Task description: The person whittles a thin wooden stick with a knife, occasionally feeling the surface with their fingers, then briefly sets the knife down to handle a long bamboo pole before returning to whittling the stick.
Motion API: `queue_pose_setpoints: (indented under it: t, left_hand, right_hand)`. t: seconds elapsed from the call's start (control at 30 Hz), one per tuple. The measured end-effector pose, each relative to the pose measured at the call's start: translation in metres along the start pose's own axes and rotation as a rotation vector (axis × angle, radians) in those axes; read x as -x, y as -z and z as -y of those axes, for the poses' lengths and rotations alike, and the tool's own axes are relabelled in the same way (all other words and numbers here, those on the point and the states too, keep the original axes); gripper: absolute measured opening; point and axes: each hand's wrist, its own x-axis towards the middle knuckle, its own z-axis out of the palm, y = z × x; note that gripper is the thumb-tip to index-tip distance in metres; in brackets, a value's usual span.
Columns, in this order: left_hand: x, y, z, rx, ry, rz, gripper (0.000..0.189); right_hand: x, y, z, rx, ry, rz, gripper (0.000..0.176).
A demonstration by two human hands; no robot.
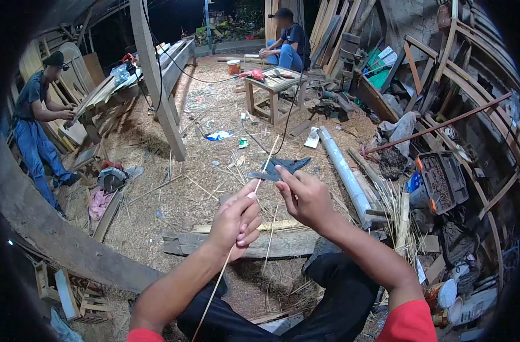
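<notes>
My left hand [237,219] is closed around a thin bamboo strip [214,293], which slants from beyond my fingers down past my left forearm. In my right hand [306,198], the thumb and fingers pinch what looks like a knife; its grey blade [259,176] points left and crosses the upper part of the strip. Its handle is hidden by my fingers. Just behind the right fingertips, a dark piece of cloth or plastic [294,165] lies on the ground. Below my hands is a wooden beam [183,243] in front of my knees.
Shavings cover the ground [157,211]. A small wooden table [277,84] holds tools, with a seated person [294,43] behind. Another person [35,114] works at a left bench [183,57]. A wooden post [160,80], grey pipe [345,174], toolbox [442,179] and circular saw [112,178] stand around.
</notes>
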Motion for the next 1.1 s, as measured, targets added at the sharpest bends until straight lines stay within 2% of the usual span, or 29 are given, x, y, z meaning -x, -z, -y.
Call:
queue_pose_setpoints:
  t: [0.4, 0.7, 0.8, 0.87, 0.97, 1.07, 1.1]
  left_hand:
    - [-0.003, -0.001, 0.005, -0.089, -0.018, -0.017, 0.05]
    - [-0.009, 0.006, 0.012, -0.052, -0.023, -0.035, 0.051]
    - [0.001, 0.002, 0.016, -0.11, 0.011, -0.024, 0.05]
    - [0.025, -0.014, 0.025, -0.194, 0.103, -0.014, 0.051]
    - [0.021, 0.003, 0.009, -0.069, 0.046, 0.042, 0.049]
    - [0.02, 0.018, 0.006, -0.046, 0.081, 0.093, 0.048]
    - [0.022, 0.015, 0.007, -0.055, 0.104, 0.096, 0.048]
  right_hand:
    - [-0.009, -0.014, -0.033, 0.066, -0.233, -0.003, 0.025]
    - [-0.014, -0.026, -0.046, 0.168, -0.264, 0.021, 0.029]
    - [-0.018, -0.033, -0.075, 0.259, -0.368, 0.074, 0.032]
    - [-0.029, -0.001, -0.11, 0.24, -0.631, 0.056, 0.036]
    - [0.0, -0.015, -0.122, 0.032, -0.59, -0.033, 0.044]
    - [0.008, -0.021, -0.078, -0.731, -0.944, 0.047, 0.044]
    - [0.002, -0.013, -0.064, -0.85, -0.954, 0.041, 0.042]
